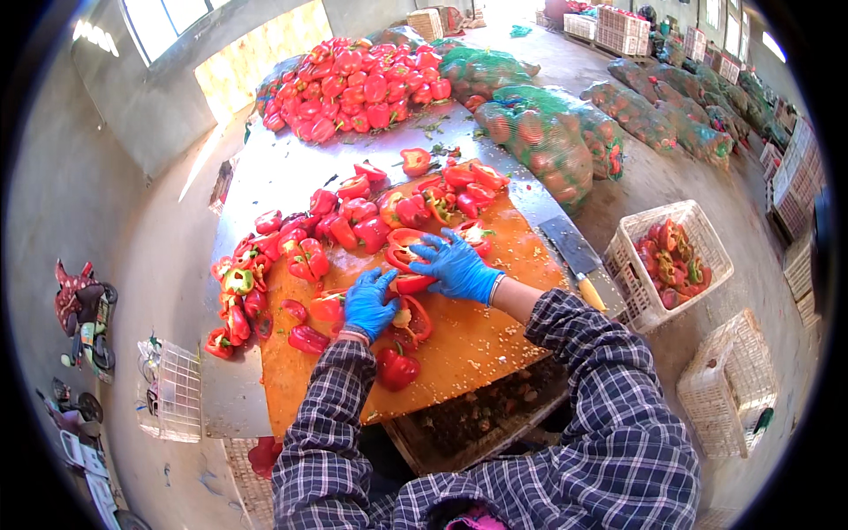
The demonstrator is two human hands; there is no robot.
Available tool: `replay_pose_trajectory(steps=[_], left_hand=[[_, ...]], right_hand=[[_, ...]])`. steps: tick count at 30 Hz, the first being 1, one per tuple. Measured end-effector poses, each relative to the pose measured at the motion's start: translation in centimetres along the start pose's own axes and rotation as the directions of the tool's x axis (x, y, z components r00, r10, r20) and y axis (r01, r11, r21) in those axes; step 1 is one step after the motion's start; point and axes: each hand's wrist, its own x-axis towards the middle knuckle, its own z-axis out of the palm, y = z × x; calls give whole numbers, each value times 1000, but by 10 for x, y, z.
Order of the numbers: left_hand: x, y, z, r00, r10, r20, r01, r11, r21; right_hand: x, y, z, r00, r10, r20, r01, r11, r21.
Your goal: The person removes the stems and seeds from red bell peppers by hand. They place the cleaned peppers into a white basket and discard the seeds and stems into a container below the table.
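My left hand (369,305), in a blue glove, is closed at the edge of a cut red bell pepper on the orange cutting board (477,344). My right hand (459,268), gloved the same way, has its fingers curled over a halved red bell pepper (402,250) whose pale inside shows. The undersides of both hands are hidden. An opened pepper (417,322) lies just right of my left hand, and a whole red pepper (397,368) sits nearer me. More halved peppers (358,212) spread across the board's far and left sides. Seeds dot the board.
A large heap of whole red peppers (353,88) is at the table's far end. A cleaver (574,252) lies at the right edge. Right of the table stands a white crate (685,216) holding pepper pieces. Filled green mesh sacks (548,141) lie beyond; an open bin (477,424) is below.
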Motion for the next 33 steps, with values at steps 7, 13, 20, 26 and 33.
replay_pose_trajectory(steps=[7, 13, 20, 26, 33], left_hand=[[-54, 49, -22, 956, -164, -242, 52, 910, -412], [-91, 130, -27, 872, -485, 72, -41, -219, -975], [-103, 146, 12, 961, -275, -37, -127, -318, -940], [-120, 180, 13, 955, -296, -32, -140, -349, -927], [-132, 186, 15, 982, -188, -11, -95, -446, -890]], right_hand=[[-25, -14, 8, 942, 337, 5, -316, 879, 356], [-38, -66, -67, 882, 457, -112, -270, 686, 676], [-108, -100, -88, 966, 162, -199, 45, 656, 753], [-126, -88, -108, 772, 548, 321, -258, -191, 947], [-131, -108, -131, 716, 246, 653, -522, -432, 735]])
